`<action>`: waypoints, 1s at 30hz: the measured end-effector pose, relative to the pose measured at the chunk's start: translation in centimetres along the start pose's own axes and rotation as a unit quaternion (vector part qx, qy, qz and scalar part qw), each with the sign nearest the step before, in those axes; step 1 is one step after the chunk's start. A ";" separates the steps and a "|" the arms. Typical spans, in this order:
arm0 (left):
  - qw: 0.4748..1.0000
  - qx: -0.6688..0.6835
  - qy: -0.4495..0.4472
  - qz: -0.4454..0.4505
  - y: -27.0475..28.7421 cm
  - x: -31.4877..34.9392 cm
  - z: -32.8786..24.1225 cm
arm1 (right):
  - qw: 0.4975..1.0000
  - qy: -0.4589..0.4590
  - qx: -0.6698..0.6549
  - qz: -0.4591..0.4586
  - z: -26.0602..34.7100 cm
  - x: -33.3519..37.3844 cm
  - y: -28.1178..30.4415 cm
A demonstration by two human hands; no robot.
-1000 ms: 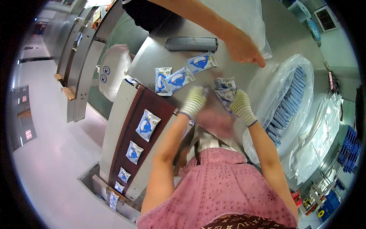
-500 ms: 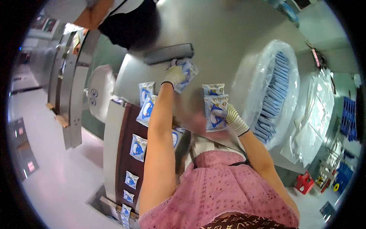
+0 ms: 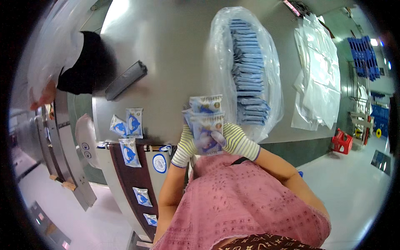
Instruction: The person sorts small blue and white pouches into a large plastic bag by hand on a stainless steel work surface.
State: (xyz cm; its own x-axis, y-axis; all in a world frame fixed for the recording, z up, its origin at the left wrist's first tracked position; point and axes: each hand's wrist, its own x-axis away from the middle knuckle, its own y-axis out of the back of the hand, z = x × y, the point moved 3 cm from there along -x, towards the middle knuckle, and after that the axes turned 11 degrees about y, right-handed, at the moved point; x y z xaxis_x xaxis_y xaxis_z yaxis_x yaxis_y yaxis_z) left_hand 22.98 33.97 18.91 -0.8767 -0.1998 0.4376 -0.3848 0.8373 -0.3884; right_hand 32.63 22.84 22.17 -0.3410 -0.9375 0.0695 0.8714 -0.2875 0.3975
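Observation:
Both my hands wear striped gloves and hold a small bunch of white-and-blue packets (image 3: 207,125) in front of my body, over the table's near edge. My right hand (image 3: 236,141) is closed on the front packet, its thumb lying across the face. From the other side my left hand (image 3: 184,146) grips the bunch, its fingers partly hidden behind the packets. Just beyond lies a clear plastic bag (image 3: 273,87) holding a long row of blue packets (image 3: 249,62) on edge. Two loose packets (image 3: 134,123) rest on the metal table (image 3: 175,54) to the left.
A dark conveyor belt (image 3: 132,177) at the left carries several spaced packets (image 3: 142,196). A grey bar (image 3: 126,80) lies on the table near another person's black clothing (image 3: 88,62). Flat plastic bags (image 3: 318,75) are stacked at right; a red plastic container (image 3: 342,141) stands on the floor.
My left hand has come back from the far left with packets and joined my right hand at the bunch. My view has turned rightward, toward the filled bag.

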 end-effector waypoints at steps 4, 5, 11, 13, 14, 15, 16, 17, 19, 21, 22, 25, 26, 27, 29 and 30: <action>0.990 -0.045 0.066 0.119 -4.1 0.8 0.5 | 0.997 -0.037 0.002 -0.069 1.4 2.7 5.0; 0.983 -0.096 0.050 0.146 -5.0 0.9 0.8 | 0.995 -0.005 -0.080 -0.065 1.7 3.2 5.2; 0.983 -0.095 -0.025 0.153 -7.1 0.2 0.6 | 0.982 -0.153 0.049 -0.100 -3.7 6.1 10.7; 0.966 -0.176 -0.133 0.135 -8.5 -3.3 -2.7 | 0.932 -0.056 0.357 -0.017 -9.6 8.1 10.3; 0.938 -0.269 -0.186 0.117 -10.1 -4.8 -5.1 | 0.922 -0.027 0.386 -0.009 -12.8 8.7 9.7; 0.908 -0.336 -0.226 0.109 -11.9 -6.6 -6.4 | 0.980 -0.046 0.178 -0.076 -17.1 9.4 9.6; 0.905 -0.353 -0.214 0.102 -12.6 -7.7 -6.7 | 0.964 -0.076 0.254 -0.020 -17.7 8.2 10.4; 0.946 -0.274 -0.128 0.118 -13.0 -9.0 -5.0 | 0.936 -0.102 0.334 0.043 -18.2 6.9 11.4; 0.934 -0.321 -0.050 0.148 -13.1 -10.0 -1.0 | 0.950 -0.148 0.271 0.035 -18.3 5.2 13.7; 0.806 -0.562 -0.063 0.173 -12.2 -10.0 3.9 | 0.959 -0.069 0.276 -0.003 -14.1 4.5 14.9; 0.718 -0.666 -0.070 0.189 -13.0 -10.0 4.5 | 0.959 -0.085 0.269 0.011 -14.1 4.7 14.9; 0.686 -0.700 0.108 0.168 -14.1 -10.9 5.2 | 0.956 -0.060 0.286 0.003 -14.7 6.1 14.9; 0.689 -0.706 0.087 0.138 -13.8 -10.7 5.3 | 0.945 -0.024 0.325 -0.015 -13.5 6.5 14.5; 0.692 -0.711 0.066 0.107 -13.2 -10.2 5.5 | 0.931 0.011 0.363 -0.035 -11.9 7.4 14.0; 0.704 -0.709 0.021 0.047 -13.2 -9.8 5.7 | 0.901 0.061 0.417 0.106 -10.9 10.1 12.2; 0.699 -0.714 0.023 0.039 -13.0 -9.8 5.8 | 0.864 0.080 0.419 0.266 -11.5 11.8 10.5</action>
State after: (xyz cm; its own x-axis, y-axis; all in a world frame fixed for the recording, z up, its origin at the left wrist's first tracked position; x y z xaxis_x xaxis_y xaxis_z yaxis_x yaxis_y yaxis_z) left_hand 34.93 22.10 14.98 -0.8556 -0.1359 0.4995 0.3733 0.5064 0.7773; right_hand 41.76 6.54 16.65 0.1416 -0.9275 0.3461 0.3056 0.3735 0.8758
